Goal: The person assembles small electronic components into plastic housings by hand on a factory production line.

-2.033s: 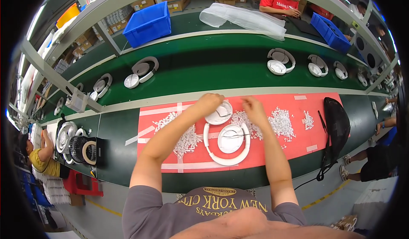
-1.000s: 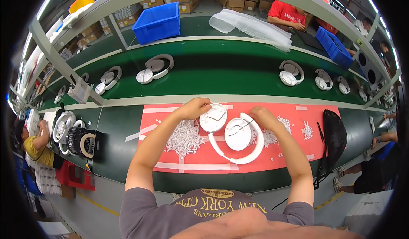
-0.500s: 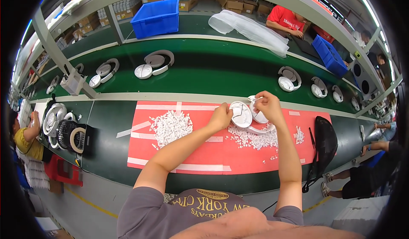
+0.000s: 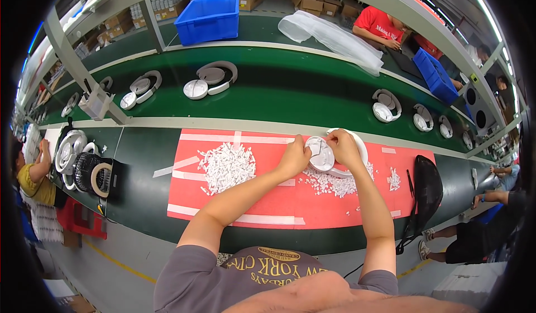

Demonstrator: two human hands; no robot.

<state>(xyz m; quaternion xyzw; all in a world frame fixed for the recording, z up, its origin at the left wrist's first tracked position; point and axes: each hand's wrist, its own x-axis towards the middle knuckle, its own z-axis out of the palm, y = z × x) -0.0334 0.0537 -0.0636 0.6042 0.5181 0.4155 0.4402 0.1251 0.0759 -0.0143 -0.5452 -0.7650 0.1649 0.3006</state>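
White headphones are held over the red mat, with an open round ear cup facing up and a dark thin wire across it. My left hand grips the cup's left edge, thumb and fingers closed on it. At the cup's right side my right hand has its fingers pinched together; whatever is between them is hidden. The headband curves out behind and right of that hand. Below lies a scatter of small white pieces. A larger heap of longer white plastic pieces sits to the left.
Beyond the red mat, a green conveyor carries several headphones. A small white pile and a black pouch lie right. Left are a black fan-like device and stacked headphones. Co-workers sit around.
My right hand has come down and left onto the ear cup, where it was raised above the headphones with a small white piece. The headphones have turned, the headband swinging to the far right side.
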